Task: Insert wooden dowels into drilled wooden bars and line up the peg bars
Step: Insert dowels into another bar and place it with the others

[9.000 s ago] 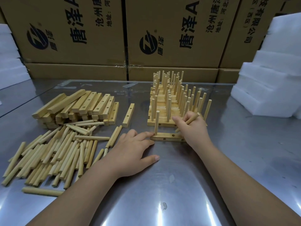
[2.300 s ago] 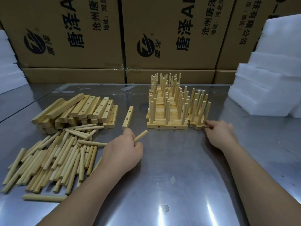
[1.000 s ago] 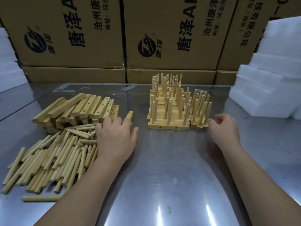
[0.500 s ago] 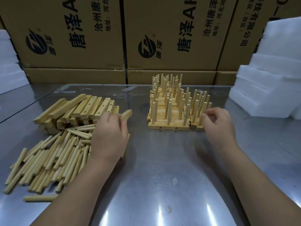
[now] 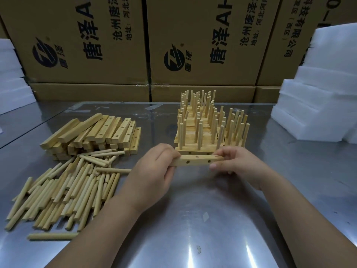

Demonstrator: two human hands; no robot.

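Observation:
A drilled wooden bar (image 5: 197, 161) with no dowels in it is held level just in front of the lined-up peg bars (image 5: 204, 128). My left hand (image 5: 154, 176) grips its left end and my right hand (image 5: 237, 167) pinches its right end. Holes show on the bar's near face. Loose dowels (image 5: 65, 188) lie in a heap at the left. A stack of drilled bars (image 5: 96, 132) sits behind that heap.
The steel table (image 5: 193, 229) carries everything. Cardboard boxes (image 5: 92, 45) form a wall at the back. White foam blocks (image 5: 318, 105) are stacked at the right, more at the far left edge. One stray dowel (image 5: 52, 236) lies near the front left.
My left hand picked up the single bar beside the stack and carried it right to the middle. My right hand came off the peg bars and took the bar's other end.

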